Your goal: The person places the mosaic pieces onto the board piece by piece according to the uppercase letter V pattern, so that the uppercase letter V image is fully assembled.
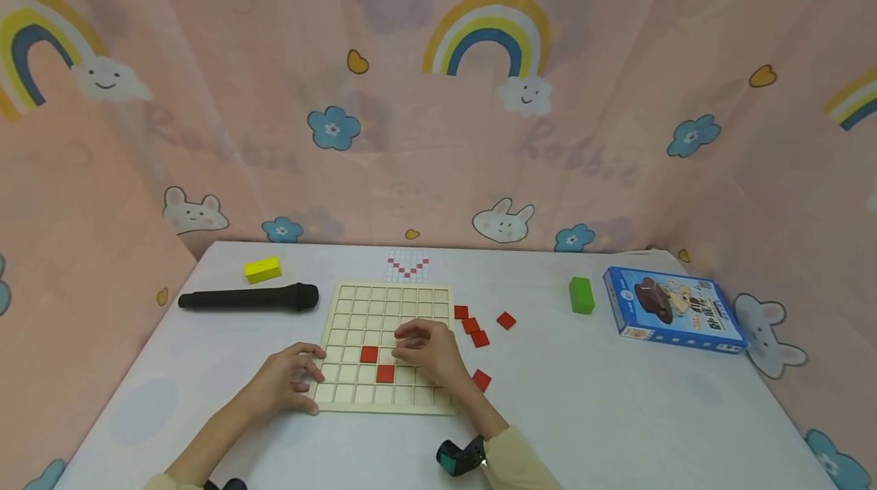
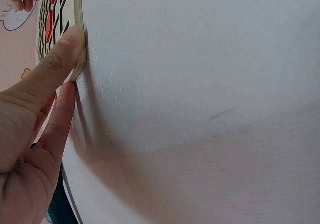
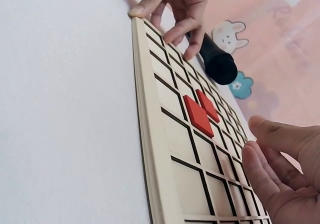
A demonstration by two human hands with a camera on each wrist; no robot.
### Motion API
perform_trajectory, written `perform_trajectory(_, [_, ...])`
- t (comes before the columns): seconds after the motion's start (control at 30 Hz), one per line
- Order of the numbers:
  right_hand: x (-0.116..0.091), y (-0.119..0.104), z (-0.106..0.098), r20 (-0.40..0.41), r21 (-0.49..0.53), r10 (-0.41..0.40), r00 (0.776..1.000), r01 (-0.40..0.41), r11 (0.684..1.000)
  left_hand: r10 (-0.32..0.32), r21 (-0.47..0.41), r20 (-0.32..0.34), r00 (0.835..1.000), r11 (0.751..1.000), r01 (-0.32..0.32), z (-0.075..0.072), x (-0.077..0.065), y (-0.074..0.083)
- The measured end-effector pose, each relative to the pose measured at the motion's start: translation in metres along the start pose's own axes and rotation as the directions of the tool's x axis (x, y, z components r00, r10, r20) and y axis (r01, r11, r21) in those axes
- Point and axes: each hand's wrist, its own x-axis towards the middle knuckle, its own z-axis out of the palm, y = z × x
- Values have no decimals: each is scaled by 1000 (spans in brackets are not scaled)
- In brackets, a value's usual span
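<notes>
A pale wooden grid board lies on the white table, with two red square tiles sitting diagonally in its cells. At its near left corner, my left hand holds the board; the thumb presses on the corner and the fingers touch the left edge. My right hand hovers over the board's right half, just right of the tiles. In the right wrist view, its thumb and fingers are slightly bent and apart, with no tile showing between them. Several loose red tiles lie right of the board.
Behind the board is a paper grid with a red V pattern. A black microphone and yellow block lie at the left. On the right are a green block and a blue box. A patterned curtain hangs behind.
</notes>
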Motion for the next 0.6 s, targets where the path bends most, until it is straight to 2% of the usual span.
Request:
perform_trajectory(0.23, [-5, 1, -21, -67, -23, 51, 996, -52, 998, -8, 2, -4, 1000, 1000, 8, 0, -1, 1])
perform_trajectory(0.6, [-15, 15, -60, -162, 9, 54, 985, -54, 999, -49, 5, -12, 999, 999, 49, 1, 1, 1])
